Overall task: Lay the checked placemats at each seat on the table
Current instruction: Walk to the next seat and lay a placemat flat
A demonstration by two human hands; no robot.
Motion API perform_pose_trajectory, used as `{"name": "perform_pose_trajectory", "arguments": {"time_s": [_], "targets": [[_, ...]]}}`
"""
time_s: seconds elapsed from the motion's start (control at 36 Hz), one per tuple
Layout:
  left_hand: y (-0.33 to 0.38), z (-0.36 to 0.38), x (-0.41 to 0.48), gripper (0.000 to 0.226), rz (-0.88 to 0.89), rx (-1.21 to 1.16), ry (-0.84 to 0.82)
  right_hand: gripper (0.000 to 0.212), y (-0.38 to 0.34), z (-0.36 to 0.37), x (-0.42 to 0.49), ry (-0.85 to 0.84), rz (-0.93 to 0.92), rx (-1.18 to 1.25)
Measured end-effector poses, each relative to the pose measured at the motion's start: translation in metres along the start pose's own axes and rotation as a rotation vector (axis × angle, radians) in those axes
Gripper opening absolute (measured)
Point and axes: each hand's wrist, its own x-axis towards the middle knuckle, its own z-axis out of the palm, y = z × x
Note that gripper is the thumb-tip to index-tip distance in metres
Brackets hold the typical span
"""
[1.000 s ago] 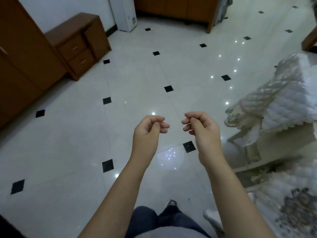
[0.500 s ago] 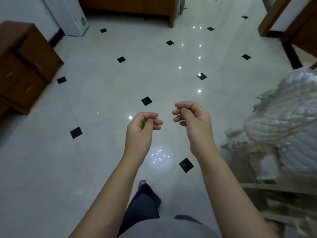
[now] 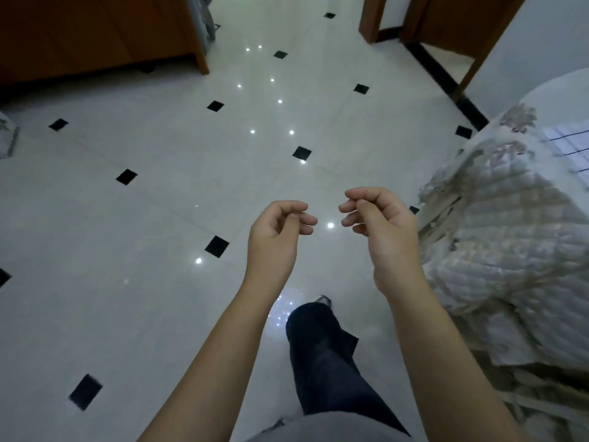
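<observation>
My left hand (image 3: 275,237) and my right hand (image 3: 382,231) hover side by side in front of me over the floor, fingers loosely curled, holding nothing. To the right stands the table (image 3: 510,250), draped in a quilted, flower-patterned cloth that hangs down its side. A white placemat with dark checked lines (image 3: 570,148) lies on the tabletop at the frame's right edge; only its corner shows. My right hand is close to the table's hanging cloth without touching it.
Glossy white floor tiles (image 3: 159,250) with small black diamonds spread ahead and left. A brown wooden cabinet (image 3: 95,36) stands at the back left, wooden door frames (image 3: 376,17) at the back right. My dark trouser leg (image 3: 322,352) steps forward below the hands.
The view has swung along the floor as I walk: the low drawer unit on the left left the frame, the door frames and the placemat corner came in. Both hands keep their pose.
</observation>
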Motion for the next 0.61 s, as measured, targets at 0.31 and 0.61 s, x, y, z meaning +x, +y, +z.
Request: {"name": "perform_pose_trajectory", "arguments": {"time_s": [0.31,0.61], "targets": [[0.054,0.111,0.191,0.029,0.017,0.030,-0.257,0.031,-0.044,-0.028,0.195,0.216,-0.021,0.022],[0.071,0.195,0.340,0.027,-0.028,0.043,-0.453,0.031,-0.057,-0.040,0.340,0.403,0.008,0.031]]}}
